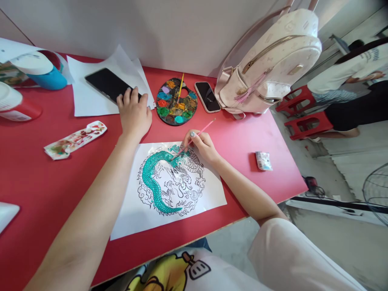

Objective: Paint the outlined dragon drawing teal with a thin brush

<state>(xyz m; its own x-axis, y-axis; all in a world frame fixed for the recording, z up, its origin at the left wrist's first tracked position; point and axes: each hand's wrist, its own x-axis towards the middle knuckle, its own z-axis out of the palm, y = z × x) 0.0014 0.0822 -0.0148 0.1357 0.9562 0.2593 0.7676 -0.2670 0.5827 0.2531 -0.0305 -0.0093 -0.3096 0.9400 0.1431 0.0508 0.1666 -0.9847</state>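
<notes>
My right hand (pixel 203 146) pinches a pink paintbrush (pixel 203 130), its lower end on a sheet of white paper (pixel 127 218). Printed there in black outline is a dragon (pixel 154 186), its long curved body painted teal while head and clouds stay white. My left hand (pixel 135 109) lies palm down above the sheet, fingers bent and apart over the near end of a black smartphone (pixel 106 83), which rests on loose white papers (pixel 80 99). Between and beyond the hands sits a round paint palette (pixel 172 115) with several colours and a yellow brush (pixel 181 87) on it.
On the red table (pixel 242 133) stand a pale backpack (pixel 269 60), a second phone (pixel 207 97), a small packet (pixel 263 161), a paint-stained strip (pixel 75 139), a red-and-white bottle (pixel 18 105) and a blue-and-white bottle (pixel 45 70). People sit on red stools (pixel 309 125) at right.
</notes>
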